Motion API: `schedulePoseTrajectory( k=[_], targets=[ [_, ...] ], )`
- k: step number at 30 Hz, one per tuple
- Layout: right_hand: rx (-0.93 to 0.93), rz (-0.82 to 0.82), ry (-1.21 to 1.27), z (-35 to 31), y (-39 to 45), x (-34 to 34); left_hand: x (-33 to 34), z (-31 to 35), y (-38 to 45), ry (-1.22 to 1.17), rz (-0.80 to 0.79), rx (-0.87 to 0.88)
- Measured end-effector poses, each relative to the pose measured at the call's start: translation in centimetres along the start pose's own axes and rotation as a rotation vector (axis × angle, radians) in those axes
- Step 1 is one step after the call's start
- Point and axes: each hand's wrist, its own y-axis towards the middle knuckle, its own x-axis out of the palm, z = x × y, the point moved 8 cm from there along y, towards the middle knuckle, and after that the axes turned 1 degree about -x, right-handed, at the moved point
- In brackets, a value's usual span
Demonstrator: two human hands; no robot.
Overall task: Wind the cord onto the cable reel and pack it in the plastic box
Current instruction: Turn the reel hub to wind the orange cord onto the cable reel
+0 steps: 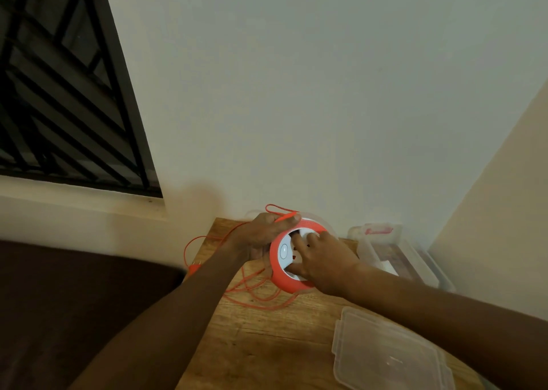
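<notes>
A round orange cable reel [280,274] with a white socket face sits tilted on the wooden table [261,345]. My left hand [261,229] grips the reel's far rim and pinches the orange cord [252,292] against it. My right hand [320,259] rests on the white face, fingers pressed into it. Loose loops of cord lie on the table in front of the reel and hang over the left edge, where the plug [194,268] dangles. A clear plastic box [415,259] stands open to the right by the wall.
The box's clear lid [385,357] lies flat at the table's near right. A dark sofa [74,300] is at the left below the barred window [59,78]. White walls close in behind and to the right.
</notes>
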Motion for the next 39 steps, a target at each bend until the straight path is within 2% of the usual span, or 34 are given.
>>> schedulePoseTrajectory(
  k=[6, 9, 12, 14, 15, 17, 18, 19, 20, 21, 22, 24, 26, 28, 30, 32, 37, 39],
  targets=[
    [-0.064, 0.027, -0.197, 0.2, 1.2, -0.2, -0.2, -0.3, -0.4, -0.001, -0.019, -0.006],
    [0.018, 0.108, -0.021, 1.1, 1.3, -0.4, -0.4, -0.1, -0.4, -0.081, 0.007, 0.009],
    [0.278, 0.223, 0.206, 3.6, 0.8, -0.8, -0.6, 0.3, -0.6, -0.228, 0.113, 0.08],
    [0.563, 0.343, 0.474, 5.3, -0.7, -0.8, -0.8, 0.4, -0.7, -0.347, 0.262, 0.176],
    [0.723, 0.397, 0.73, 5.9, -1.5, -0.2, -0.8, 0.6, -0.7, -0.389, 0.323, 0.227],
    [1.006, 0.517, 1.397, 5.5, -2.3, 2.3, -0.7, 0.5, -0.6, -0.411, 0.414, 0.279],
    [1.079, 0.551, 1.701, 4.5, -2.1, 3.3, -0.6, 0.4, -0.6, -0.4, 0.436, 0.279],
    [1.109, 0.559, 1.904, 3.6, -1.8, 3.8, -0.7, 0.2, -0.7, -0.393, 0.44, 0.267],
    [1.096, 0.53, 1.976, 2.9, -1.7, 3.9, -0.9, 0.0, -0.8, -0.394, 0.43, 0.247],
    [1.055, 0.502, 1.898, 2.9, -1.9, 3.5, -1.2, -0.3, -0.8, -0.398, 0.417, 0.223],
    [1.012, 0.494, 1.702, 3.4, -2.4, 2.9, -1.5, -0.5, -0.9, -0.398, 0.402, 0.204],
    [0.907, 0.56, 1.188, 5.1, -3.7, 1.3, -2.1, -0.7, -1.0, -0.376, 0.388, 0.173],
    [0.705, 0.561, 0.817, 5.4, -3.7, -0.2, -2.4, -0.5, -1.0, -0.328, 0.365, 0.156],
    [0.435, 0.461, 0.582, 4.4, -2.3, -0.7, -2.2, 0.1, -1.1, -0.273, 0.303, 0.154],
    [0.223, 0.367, 0.429, 3.5, -1.3, -0.8, -1.5, 0.6, -1.2, -0.234, 0.213, 0.143],
    [0.109, 0.272, 0.329, 2.8, -1.0, -1.0, -0.8, 0.9, -1.3, -0.211, 0.148, 0.141],
    [0.065, 0.129, 0.071, 1.3, -1.1, -0.6, 0.0, 1.2, -1.4, -0.165, 0.082, 0.115],
    [0.074, 0.105, 0.049, 1.2, -0.9, -0.3, 0.2, 1.0, -1.5, -0.137, 0.074, 0.099]
  ],
)
